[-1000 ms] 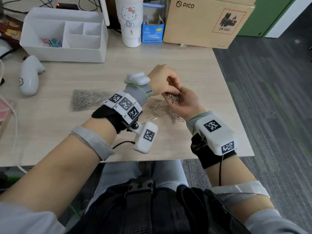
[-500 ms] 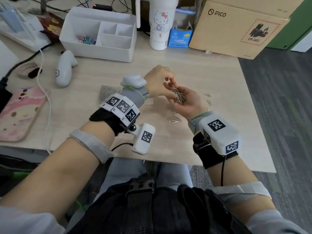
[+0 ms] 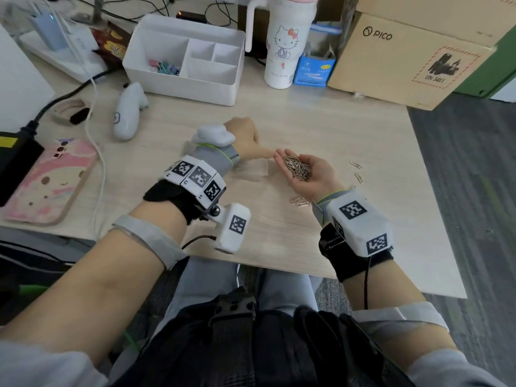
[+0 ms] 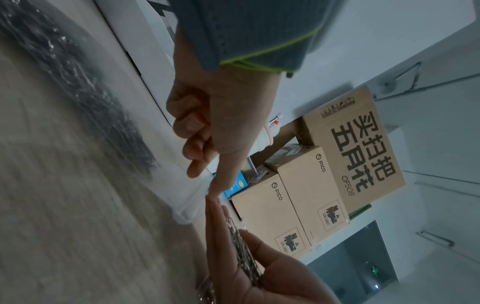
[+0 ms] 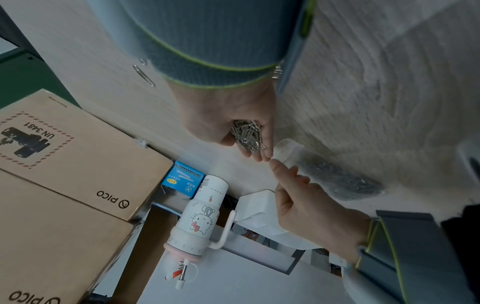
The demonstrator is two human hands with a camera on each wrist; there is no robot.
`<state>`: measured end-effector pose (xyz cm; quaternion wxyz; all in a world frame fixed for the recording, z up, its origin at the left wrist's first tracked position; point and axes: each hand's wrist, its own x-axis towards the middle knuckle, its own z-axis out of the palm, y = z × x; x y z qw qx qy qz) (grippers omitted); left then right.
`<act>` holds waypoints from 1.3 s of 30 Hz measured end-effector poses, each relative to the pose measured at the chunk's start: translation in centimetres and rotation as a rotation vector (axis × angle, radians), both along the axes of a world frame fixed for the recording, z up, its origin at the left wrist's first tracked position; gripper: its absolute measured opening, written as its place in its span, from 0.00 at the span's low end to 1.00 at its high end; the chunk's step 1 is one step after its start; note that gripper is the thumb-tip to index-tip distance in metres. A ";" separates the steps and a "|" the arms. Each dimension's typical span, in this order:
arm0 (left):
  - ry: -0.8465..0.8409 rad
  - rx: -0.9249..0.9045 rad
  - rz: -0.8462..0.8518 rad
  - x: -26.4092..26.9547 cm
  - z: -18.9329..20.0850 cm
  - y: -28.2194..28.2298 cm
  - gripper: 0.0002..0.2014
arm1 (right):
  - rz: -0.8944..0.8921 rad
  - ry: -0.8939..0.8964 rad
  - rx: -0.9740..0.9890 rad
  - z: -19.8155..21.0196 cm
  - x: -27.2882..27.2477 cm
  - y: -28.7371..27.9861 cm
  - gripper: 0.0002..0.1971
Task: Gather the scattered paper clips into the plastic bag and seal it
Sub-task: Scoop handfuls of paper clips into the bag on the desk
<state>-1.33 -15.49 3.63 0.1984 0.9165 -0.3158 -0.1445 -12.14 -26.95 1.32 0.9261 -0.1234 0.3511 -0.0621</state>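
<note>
My right hand [image 3: 303, 170] lies palm up, lightly cupped, with a pile of silver paper clips [image 3: 297, 167] in it; the right wrist view shows the paper clips [image 5: 246, 133] in the palm's trough. My left hand [image 3: 245, 138] has three fingers curled and its index finger [image 4: 223, 174] stretched out, touching the right fingertips. It holds nothing that I can see. The clear plastic bag [image 3: 252, 173] lies flat on the table under the left wrist, with clips inside [image 4: 78, 82]. Loose clips [image 3: 300, 202] lie near the right wrist, and two more clips [image 3: 357, 170] to its right.
At the back of the wooden table [image 3: 307, 127] stand a white organizer [image 3: 195, 82], a Hello Kitty tumbler [image 3: 284, 46], a small blue box [image 3: 314, 69] and a PICO carton [image 3: 405, 60]. A white controller [image 3: 128, 110], cables and a pink phone [image 3: 47, 182] lie left.
My left fingers have drawn out of the clip pile; only the index now touches the right fingertips. The right palm has flattened out. The head view has shifted, showing more of the table's left.
</note>
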 end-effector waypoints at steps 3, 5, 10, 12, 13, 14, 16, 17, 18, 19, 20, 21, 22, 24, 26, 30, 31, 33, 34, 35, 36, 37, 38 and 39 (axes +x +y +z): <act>0.032 0.058 -0.063 -0.5 0.0 -0.3 0.14 | 0.066 0.009 -0.031 -0.2 0.1 0.2 0.17; 0.042 0.030 -0.085 -0.6 0.1 -0.4 0.12 | 0.101 0.010 -0.044 -0.3 0.2 0.3 0.17; 0.112 -0.122 -0.098 -0.2 0.3 0.0 0.11 | 0.224 -0.021 -0.025 0.1 1.2 0.9 0.16; 0.131 -0.184 -0.086 -0.1 0.6 0.4 0.13 | 0.259 -0.035 -0.009 0.6 1.9 1.2 0.17; 0.138 -0.207 -0.076 -0.1 0.8 0.5 0.13 | 0.278 -0.040 -0.015 0.9 2.3 1.4 0.17; 0.142 -0.220 -0.063 -0.1 1.1 0.7 0.12 | 0.297 -0.048 -0.030 1.2 2.6 1.6 0.17; 0.132 -0.232 -0.038 0.1 1.4 1.0 0.13 | 0.327 -0.048 -0.071 1.6 3.1 1.9 0.17; 0.128 -0.237 -0.024 0.2 1.5 1.1 0.13 | 0.340 -0.050 -0.089 1.9 3.3 2.0 0.18; 0.123 -0.241 -0.011 0.4 1.5 1.2 0.11 | 0.350 -0.052 -0.103 1.9 3.4 1.9 0.18; 0.119 -0.241 0.002 0.5 1.5 1.3 0.10 | 0.360 -0.059 -0.112 2.1 3.4 1.9 0.18; 0.115 -0.245 0.009 0.6 1.5 1.3 0.10 | 0.368 -0.064 -0.119 2.2 3.5 1.8 0.18; 0.114 -0.247 0.013 0.7 1.5 1.4 0.09 | 0.380 -0.063 -0.128 2.2 3.5 1.7 0.19; 0.114 -0.248 0.016 0.7 1.4 1.5 0.10 | 0.397 -0.061 -0.143 2.3 3.5 1.7 0.20; 0.114 -0.244 0.019 0.8 1.3 1.5 0.10 | 0.436 -0.054 -0.181 2.6 3.5 1.7 0.22; 0.114 -0.242 0.018 0.9 1.2 1.5 0.11 | 0.443 -0.052 -0.203 2.9 3.4 1.7 0.23; 0.128 -0.285 0.019 1.2 1.0 1.6 0.16 | 0.426 -0.061 -0.238 3.5 3.2 1.5 0.26; 0.138 -0.296 0.019 1.2 1.0 1.6 0.16 | 0.424 -0.069 -0.245 3.7 3.2 1.5 0.26; 0.154 -0.313 0.020 1.2 0.9 1.7 0.16 | 0.437 -0.072 -0.273 3.9 3.2 1.4 0.26; 0.158 -0.321 0.020 1.2 0.9 1.7 0.16 | 0.452 -0.072 -0.293 3.9 3.1 1.4 0.25; 0.161 -0.331 0.026 1.3 0.8 1.8 0.15 | 0.464 -0.068 -0.321 3.9 3.1 1.3 0.25; 0.162 -0.346 0.033 1.3 0.8 1.8 0.15 | 0.465 -0.058 -0.356 3.8 3.0 1.2 0.24; 0.169 -0.370 0.041 1.3 0.8 1.9 0.15 | 0.447 -0.044 -0.389 3.7 2.9 1.1 0.22; 0.183 -0.406 0.046 1.4 0.8 2.0 0.16 | 0.404 -0.025 -0.414 3.5 2.8 0.8 0.19; 0.204 -0.451 0.052 1.5 0.8 2.1 0.15 | 0.352 0.002 -0.435 3.3 2.8 0.6 0.15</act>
